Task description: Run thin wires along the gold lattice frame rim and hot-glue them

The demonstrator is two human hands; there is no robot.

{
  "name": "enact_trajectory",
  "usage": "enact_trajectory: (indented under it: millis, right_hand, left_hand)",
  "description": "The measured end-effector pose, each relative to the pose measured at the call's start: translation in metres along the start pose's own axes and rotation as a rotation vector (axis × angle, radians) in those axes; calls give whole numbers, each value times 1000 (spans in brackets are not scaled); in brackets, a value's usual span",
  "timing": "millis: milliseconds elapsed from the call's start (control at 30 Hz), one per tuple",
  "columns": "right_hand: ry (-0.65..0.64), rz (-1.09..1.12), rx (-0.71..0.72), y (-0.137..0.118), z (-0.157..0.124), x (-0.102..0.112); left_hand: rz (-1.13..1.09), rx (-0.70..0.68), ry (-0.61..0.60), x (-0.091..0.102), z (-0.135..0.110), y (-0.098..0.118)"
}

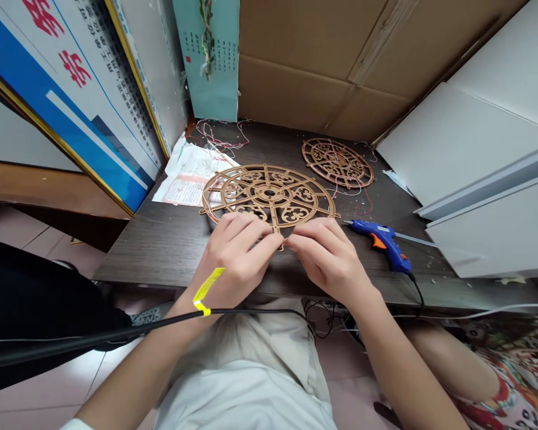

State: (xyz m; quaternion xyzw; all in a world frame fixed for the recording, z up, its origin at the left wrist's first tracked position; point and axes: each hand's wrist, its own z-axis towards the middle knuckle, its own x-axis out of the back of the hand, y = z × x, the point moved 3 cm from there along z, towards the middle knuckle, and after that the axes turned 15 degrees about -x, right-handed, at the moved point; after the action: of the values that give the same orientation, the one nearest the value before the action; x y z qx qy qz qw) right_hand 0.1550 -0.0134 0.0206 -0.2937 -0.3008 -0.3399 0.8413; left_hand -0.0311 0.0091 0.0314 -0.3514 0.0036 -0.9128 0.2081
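A round brown openwork wheel frame (269, 194) lies flat on the dark wooden table (161, 245). My left hand (235, 257) and my right hand (327, 257) meet at the frame's near edge. Both have their fingertips pinched together there, touching the rim. What they pinch is too small to make out. A second, smaller openwork wheel (338, 162) with thin red wire strung on it lies farther back to the right. A yellow band sits on my left wrist.
A blue hot glue gun (385, 242) lies right of my hands, its cord running off the table edge. Printed paper (186, 176) and loose red wire lie at the back left. Cardboard, white panels and framed posters wall the table. Another person's arm (452, 364) is at lower right.
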Motion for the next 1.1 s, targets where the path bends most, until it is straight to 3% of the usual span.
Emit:
enact_trajectory:
  millis: [200,700,1100]
  right_hand:
    - [54,61,0,0,0,0]
    - [-44,8,6,-1,-7,-11]
    - [7,75,36,2,-12,-15]
  left_hand:
    - [-265,56,29,-1,0,-8]
    - [-384,-26,-203,-1,-3,-19]
    - [-339,-10,-208,-3,-13,-17]
